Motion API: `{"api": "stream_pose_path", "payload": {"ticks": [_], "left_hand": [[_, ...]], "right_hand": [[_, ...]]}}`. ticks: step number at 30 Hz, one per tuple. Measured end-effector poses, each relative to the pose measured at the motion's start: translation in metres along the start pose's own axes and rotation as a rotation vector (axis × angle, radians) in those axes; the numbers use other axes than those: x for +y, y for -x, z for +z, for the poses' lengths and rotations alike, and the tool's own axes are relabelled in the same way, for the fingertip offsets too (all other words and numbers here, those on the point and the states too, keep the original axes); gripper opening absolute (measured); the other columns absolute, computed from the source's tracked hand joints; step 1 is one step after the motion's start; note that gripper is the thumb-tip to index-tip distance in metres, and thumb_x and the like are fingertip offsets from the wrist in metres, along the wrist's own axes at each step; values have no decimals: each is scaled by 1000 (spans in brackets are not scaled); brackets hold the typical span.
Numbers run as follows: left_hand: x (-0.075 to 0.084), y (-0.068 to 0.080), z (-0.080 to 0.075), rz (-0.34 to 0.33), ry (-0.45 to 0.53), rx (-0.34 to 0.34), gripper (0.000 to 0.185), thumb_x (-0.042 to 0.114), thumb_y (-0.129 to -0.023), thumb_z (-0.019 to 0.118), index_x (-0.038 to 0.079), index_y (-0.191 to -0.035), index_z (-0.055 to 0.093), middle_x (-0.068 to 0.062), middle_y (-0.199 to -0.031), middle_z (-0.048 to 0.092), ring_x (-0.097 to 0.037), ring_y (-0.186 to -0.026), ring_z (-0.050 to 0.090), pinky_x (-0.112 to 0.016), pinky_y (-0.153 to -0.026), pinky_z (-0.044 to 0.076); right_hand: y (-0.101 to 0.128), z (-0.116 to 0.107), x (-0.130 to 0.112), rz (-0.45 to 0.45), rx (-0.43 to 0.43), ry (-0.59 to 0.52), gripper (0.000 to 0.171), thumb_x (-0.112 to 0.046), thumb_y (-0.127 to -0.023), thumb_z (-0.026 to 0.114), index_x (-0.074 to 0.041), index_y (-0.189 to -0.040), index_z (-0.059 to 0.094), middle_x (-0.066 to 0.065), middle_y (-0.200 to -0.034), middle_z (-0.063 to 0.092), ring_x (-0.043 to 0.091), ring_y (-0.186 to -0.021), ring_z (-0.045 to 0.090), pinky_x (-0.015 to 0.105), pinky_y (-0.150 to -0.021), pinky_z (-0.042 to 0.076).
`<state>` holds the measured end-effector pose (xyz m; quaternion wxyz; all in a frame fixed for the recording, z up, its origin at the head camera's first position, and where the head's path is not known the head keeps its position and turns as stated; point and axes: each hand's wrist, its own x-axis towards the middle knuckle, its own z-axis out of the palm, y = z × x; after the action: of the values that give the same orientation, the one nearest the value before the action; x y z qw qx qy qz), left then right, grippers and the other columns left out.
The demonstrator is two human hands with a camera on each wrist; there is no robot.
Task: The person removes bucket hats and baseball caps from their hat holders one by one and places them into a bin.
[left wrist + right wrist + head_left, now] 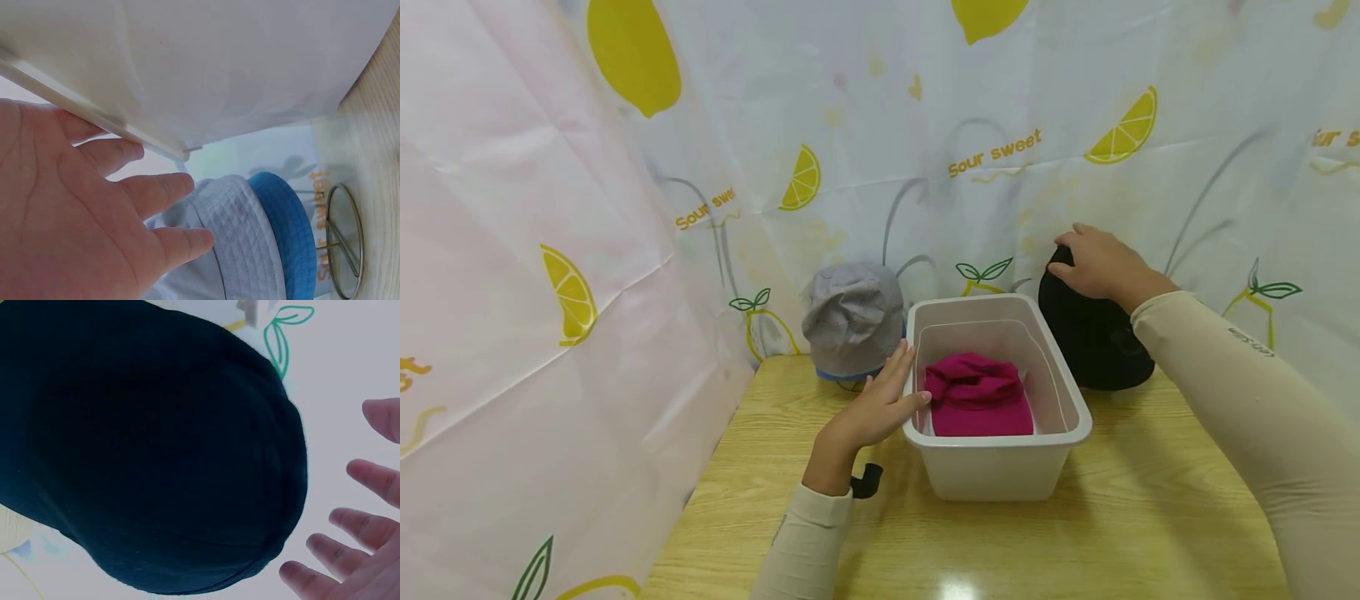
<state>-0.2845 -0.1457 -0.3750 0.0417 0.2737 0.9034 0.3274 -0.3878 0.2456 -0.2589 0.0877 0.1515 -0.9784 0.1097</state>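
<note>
Standing upright near the far right edge of the surface, the black hat rises just right of the bin and close to the lemon-print curtain behind it. Its long axis runs roughly vertical, crown up. The right hand sits at the very top of that crown — the head view suggests fingers draped over it, yet the right wrist view shows the fingers spread and relaxed with a gap to the dark cloth, so it has no closed grip on the hat. The hat lies directly below and slightly ahead of that palm.

The left hand is well apart from it, fingers straight, resting against the bin's left wall and holding nothing. Inside the bin lies a magenta hat; a grey hat stands at the far edge, just beyond the left fingertips.
</note>
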Motion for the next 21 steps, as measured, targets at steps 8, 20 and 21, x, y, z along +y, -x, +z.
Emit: {"api": "stream_pose_path", "payload": {"ticks": [8,20,21], "left_hand": [[-4,3,-1,4,-5,9,84,61,-104,40,24,-168,1,3,-175,-10,-27,-162,-4,-70,-122,-4],[-3,1,2,15,10,7,84,67,-102,38,30,-168,1,6,-175,-10,-21,-162,-6,-70,-122,-4],[-2,2,2,14,11,9,84,67,-102,38,30,-167,1,6,-175,-10,-21,-162,-6,-70,-122,-4]], "right_hand": [[1,4,7,41,38,3,64,-32,-105,53,8,-153,39,41,-158,26,60,-143,29,71,-115,28],[8,9,21,95,43,-12,67,-35,-105,52,10,-153,34,42,-151,29,64,-133,34,75,-107,33],[8,9,21,97,42,-10,68,-34,-105,52,10,-152,34,43,-151,28,65,-133,33,76,-108,32]]}}
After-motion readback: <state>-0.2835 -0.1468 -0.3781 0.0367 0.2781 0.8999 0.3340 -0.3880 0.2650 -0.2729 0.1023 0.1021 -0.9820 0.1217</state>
